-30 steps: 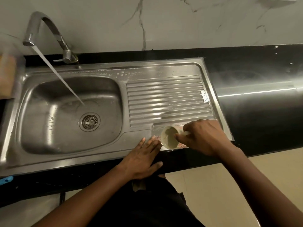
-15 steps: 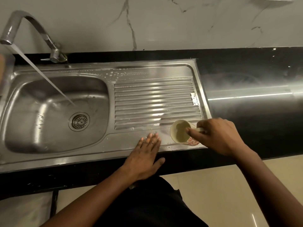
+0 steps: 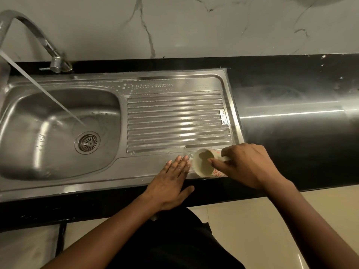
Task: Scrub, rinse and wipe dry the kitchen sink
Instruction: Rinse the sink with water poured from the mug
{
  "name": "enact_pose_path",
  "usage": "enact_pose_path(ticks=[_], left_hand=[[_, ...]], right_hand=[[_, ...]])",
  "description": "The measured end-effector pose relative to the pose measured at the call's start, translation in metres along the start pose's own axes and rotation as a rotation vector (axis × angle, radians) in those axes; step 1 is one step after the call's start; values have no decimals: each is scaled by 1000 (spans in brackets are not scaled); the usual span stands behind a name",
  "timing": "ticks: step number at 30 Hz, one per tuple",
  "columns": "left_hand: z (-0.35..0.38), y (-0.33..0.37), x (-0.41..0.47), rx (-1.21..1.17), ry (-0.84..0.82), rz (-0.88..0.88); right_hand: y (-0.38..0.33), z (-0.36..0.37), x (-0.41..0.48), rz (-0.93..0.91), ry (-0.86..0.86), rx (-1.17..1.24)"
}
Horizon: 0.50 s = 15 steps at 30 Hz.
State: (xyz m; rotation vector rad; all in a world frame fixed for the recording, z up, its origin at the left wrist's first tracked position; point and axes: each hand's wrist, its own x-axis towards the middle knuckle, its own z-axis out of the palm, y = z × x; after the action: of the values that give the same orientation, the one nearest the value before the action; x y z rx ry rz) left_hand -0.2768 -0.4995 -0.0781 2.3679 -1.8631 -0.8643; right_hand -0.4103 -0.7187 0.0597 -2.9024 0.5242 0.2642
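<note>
Since half a second ago the mug has come leftward along the front ledge of the stainless-steel sink, and its rim now lies just beside the left fingertips; whether they touch cannot be told. The mug is cream inside, with an orange-red print on its outer wall that is too small and too hidden to read.

The right hand grips the mug by its white handle, fingers curled round it, with one finger stretched across the open mouth. The mug is tipped onto its side, mouth facing left.

The left hand lies flat, palm down, on the ledge in front of the ribbed drainboard. Its fingers are straight and pressed together and glisten with wet, and the thumb is splayed out over the black countertop edge.

At the far left the curved faucet is running. Its stream slants into the basin and lands near the drain strainer. Suds and droplets speckle the back ledge.
</note>
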Motion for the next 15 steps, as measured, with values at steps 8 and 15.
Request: enact_pose_path(ticks=[8, 15], left_hand=[[-7, 36, 36, -11, -32, 124], [-6, 64, 71, 17, -34, 234]], right_hand=[[51, -6, -21, 139, 66, 78], [65, -20, -40, 179, -8, -40]])
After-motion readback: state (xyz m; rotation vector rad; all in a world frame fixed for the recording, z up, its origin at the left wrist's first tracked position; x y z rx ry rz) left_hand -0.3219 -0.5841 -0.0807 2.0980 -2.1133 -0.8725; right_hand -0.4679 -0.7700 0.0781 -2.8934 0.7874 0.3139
